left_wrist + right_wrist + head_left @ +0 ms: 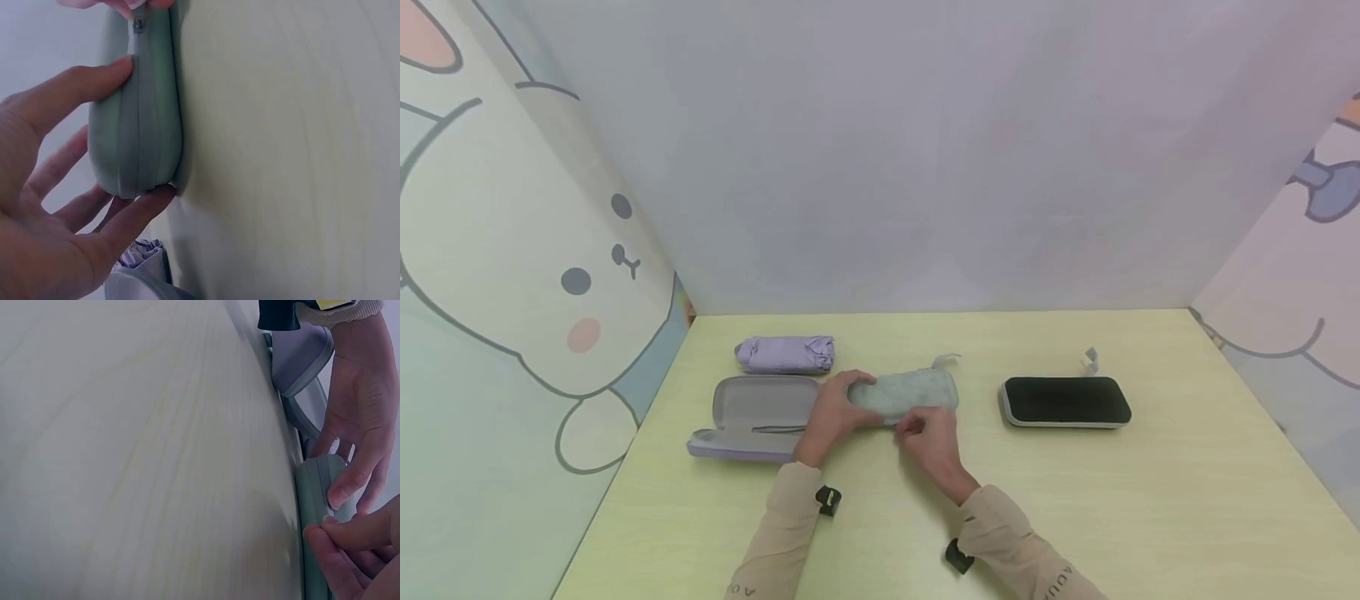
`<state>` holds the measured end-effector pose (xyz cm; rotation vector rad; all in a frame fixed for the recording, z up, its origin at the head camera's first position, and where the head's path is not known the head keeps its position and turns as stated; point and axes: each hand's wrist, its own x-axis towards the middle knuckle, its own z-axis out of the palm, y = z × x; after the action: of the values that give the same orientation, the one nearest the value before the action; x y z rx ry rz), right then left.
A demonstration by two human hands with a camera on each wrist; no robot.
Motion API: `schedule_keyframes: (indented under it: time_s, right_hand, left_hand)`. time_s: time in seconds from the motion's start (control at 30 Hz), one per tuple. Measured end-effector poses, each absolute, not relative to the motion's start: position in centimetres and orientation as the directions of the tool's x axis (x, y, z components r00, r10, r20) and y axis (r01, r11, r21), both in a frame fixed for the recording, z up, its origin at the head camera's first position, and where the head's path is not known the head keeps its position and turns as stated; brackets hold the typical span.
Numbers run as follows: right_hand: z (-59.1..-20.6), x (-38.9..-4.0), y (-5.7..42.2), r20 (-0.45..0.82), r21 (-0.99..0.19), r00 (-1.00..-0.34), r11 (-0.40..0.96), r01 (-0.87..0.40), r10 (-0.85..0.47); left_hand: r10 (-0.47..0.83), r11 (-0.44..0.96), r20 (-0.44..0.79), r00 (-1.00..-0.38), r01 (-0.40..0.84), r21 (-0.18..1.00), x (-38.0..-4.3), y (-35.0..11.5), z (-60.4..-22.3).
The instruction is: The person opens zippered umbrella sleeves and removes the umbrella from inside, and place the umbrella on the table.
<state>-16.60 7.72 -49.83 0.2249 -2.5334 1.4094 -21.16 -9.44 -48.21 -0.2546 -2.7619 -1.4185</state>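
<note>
The green zip case [904,393] is at the middle of the worktop [1187,483], its inside hidden; the left hand [837,412] grips its left end, the right hand [934,435] pinches the zipper pull [139,11]. Leftward, an open lilac case [763,397] holds a slim dark item [775,430]. Behind lies a lilac bundle [786,354]; a black-topped case [1066,400] sits rightward.

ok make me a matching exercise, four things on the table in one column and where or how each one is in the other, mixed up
Things:
1. green case
2. purple case
3. lilac bundle
4. black-topped case

Place or state:
A. just behind the purple case
B. farthest right on the table
C. gripped at one end by the left hand
D. lying open, its grey inside showing

Right pairs: 1-C, 2-D, 3-A, 4-B
</note>
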Motion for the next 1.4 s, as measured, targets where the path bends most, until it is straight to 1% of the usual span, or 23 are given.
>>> schedule_keyframes:
  time_s: [0.3, 0.43, 0.53, 0.67, 0.77, 1.1, 1.4]
  right_hand:
    - [-49.7, -16.6, 8.3, 0.318, -0.786, -0.948, 0.552, -0.278, -0.024]
    - [-49.8, -16.7, 8.7, 0.331, -0.778, -0.943, 0.558, -0.288, -0.024]
    - [-49.8, -16.8, 8.9, 0.327, -0.782, -0.945, 0.554, -0.286, -0.026]
    - [-49.9, -16.9, 9.2, 0.303, -0.789, -0.953, 0.553, -0.267, -0.028]
    - [-49.9, -17.1, 9.5, 0.287, -0.787, -0.957, 0.563, -0.253, -0.029]
    - [-49.7, -17.6, 10.2, 0.275, -0.785, -0.96, 0.566, -0.251, -0.043]
    - [-49.7, -17.9, 10.7, 0.263, -0.786, -0.964, 0.568, -0.242, -0.047]
  left_hand:
    - [0.101, 0.599, 0.122, -0.987, 0.158, 0.785, -20.6, -9.0, -48.6]
    - [0.093, 0.634, 0.137, -0.986, 0.165, 0.755, -20.2, -8.6, -48.6]
    - [0.091, 0.655, 0.131, -0.987, 0.158, 0.739, -19.9, -8.4, -48.4]
    - [0.089, 0.649, 0.106, -0.99, 0.138, 0.748, -19.3, -8.1, -48.0]
    - [0.095, 0.646, 0.094, -0.991, 0.133, 0.752, -19.0, -8.1, -47.6]
    - [0.139, 0.65, 0.116, -0.984, 0.179, 0.739, -18.6, -8.4, -47.3]
    - [0.209, 0.642, 0.112, -0.972, 0.223, 0.734, -18.4, -8.7, -47.6]
